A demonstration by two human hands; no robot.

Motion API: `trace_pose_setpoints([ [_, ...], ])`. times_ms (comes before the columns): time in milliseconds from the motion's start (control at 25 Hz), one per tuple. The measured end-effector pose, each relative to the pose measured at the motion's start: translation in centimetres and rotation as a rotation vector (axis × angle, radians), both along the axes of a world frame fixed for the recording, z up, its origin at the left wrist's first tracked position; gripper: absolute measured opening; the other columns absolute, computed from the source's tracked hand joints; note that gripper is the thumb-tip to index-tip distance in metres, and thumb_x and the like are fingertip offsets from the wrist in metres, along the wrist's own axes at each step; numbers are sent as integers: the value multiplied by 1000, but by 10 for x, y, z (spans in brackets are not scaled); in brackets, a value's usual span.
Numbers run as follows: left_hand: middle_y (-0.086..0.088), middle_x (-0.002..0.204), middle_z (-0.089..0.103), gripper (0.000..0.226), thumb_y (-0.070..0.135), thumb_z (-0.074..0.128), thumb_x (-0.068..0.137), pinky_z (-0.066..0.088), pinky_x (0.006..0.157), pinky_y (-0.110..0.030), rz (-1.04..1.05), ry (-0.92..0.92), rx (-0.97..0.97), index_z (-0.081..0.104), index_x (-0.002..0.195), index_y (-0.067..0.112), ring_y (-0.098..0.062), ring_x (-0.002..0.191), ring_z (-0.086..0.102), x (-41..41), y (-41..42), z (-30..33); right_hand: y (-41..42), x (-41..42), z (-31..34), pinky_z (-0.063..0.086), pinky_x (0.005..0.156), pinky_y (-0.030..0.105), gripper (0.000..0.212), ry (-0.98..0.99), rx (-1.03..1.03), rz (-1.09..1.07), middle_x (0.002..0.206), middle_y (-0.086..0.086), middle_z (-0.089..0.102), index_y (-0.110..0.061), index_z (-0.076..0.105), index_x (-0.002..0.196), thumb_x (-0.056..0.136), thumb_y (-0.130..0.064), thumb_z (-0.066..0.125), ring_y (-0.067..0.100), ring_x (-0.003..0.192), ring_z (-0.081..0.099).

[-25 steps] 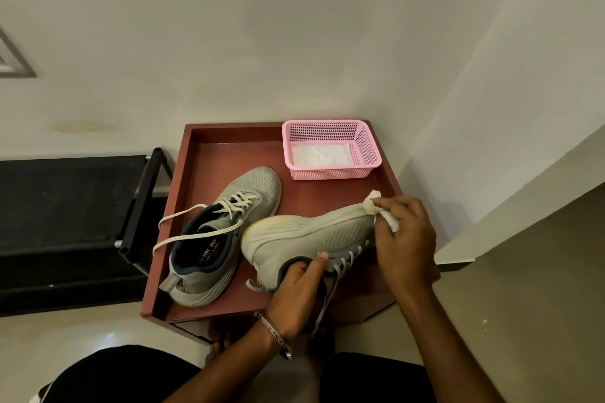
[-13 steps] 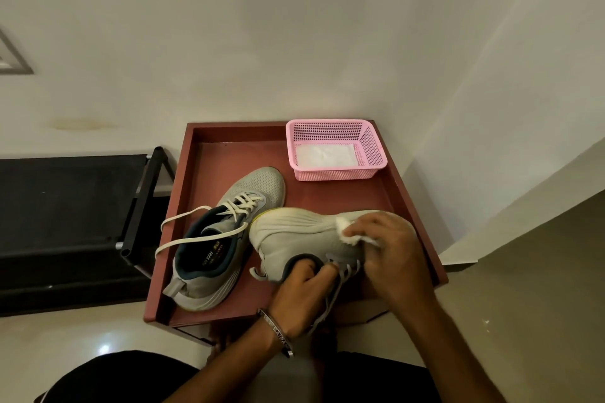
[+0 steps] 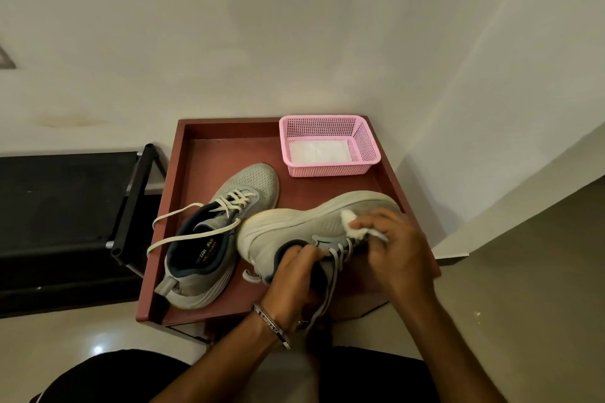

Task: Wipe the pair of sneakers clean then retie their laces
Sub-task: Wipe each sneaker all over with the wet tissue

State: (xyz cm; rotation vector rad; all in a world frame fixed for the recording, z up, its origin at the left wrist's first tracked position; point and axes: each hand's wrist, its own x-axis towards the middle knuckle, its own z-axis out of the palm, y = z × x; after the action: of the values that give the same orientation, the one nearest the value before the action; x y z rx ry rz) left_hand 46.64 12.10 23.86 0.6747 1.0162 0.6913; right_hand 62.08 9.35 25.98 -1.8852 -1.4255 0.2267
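Two grey sneakers sit on a red-brown tray point(image 3: 212, 154). The left sneaker point(image 3: 222, 229) stands upright with its white laces undone and trailing over the tray's left rim. The right sneaker point(image 3: 294, 229) lies tipped on its side, sole facing away from me. My left hand point(image 3: 291, 275) grips it by the collar opening. My right hand point(image 3: 393, 249) presses a white wipe point(image 3: 352, 222) against the sneaker's side near the toe. The right sneaker's grey lace hangs down between my hands.
A pink plastic basket point(image 3: 366, 154) holding white wipes stands at the tray's back right corner. A black rack point(image 3: 131, 206) adjoins the tray on the left. White walls close in behind and to the right. My dark-clad knees are below.
My right hand with the wipe slid from the toe tip back along the sneaker's side toward the laces, then forward a little again. My left hand kept its grip.
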Motion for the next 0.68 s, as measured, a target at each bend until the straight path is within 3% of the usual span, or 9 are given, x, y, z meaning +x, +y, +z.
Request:
trace_pose_setpoints([
  [80,-20,105,72,46,34,58,76,52,91,-54,16,-28,-20,67,107,1,-36,103,66,2,1,4,-3,-9,4,47,86,15,37,16,-15,-37,107,-7,68,-23,77,89,80,10,65,13,106,61],
  [160,-17,93,68,30,25,47,91,53,80,-41,37,-150,-86,63,99,0,-28,90,64,6,0,12,-9,-33,7,47,87,12,32,-8,52,120,103,-14,66,-23,77,92,83,4,63,4,102,58],
  [240,-14,97,65,32,20,37,96,47,86,-35,27,-203,-108,62,104,0,-23,96,61,8,-1,15,-7,-31,2,47,86,12,30,-56,130,188,97,-16,64,-20,78,91,82,2,61,3,97,57],
  [360,-13,113,72,40,23,37,97,45,102,-47,33,-162,-85,67,114,4,-28,112,63,6,0,9,3,-6,-3,57,80,32,37,-48,96,-15,95,-7,70,-19,78,87,76,14,66,12,93,61],
  [400,-14,110,72,38,23,39,96,46,100,-47,41,-164,-72,68,111,4,-29,109,64,5,0,8,2,-10,-2,58,80,32,35,-31,78,-19,96,-6,70,-19,78,88,77,12,66,12,94,62],
  [480,-17,98,67,31,29,51,88,47,89,-46,79,-169,-74,67,97,5,-31,99,61,5,2,4,-6,-32,5,54,81,20,24,-35,112,139,96,-9,70,-19,78,89,82,-3,62,7,94,60],
  [560,-16,99,66,40,37,56,78,44,88,-44,78,-184,-71,68,98,6,-30,104,58,6,0,4,-4,-36,3,51,79,15,23,-57,170,255,93,-10,70,-18,78,88,83,-11,57,4,91,59],
  [680,-10,115,72,52,40,47,80,48,99,-49,33,-116,-54,70,114,9,-27,113,63,5,-1,4,9,-9,-7,58,77,32,29,-43,99,29,93,-6,71,-19,78,85,78,7,67,11,91,63],
])
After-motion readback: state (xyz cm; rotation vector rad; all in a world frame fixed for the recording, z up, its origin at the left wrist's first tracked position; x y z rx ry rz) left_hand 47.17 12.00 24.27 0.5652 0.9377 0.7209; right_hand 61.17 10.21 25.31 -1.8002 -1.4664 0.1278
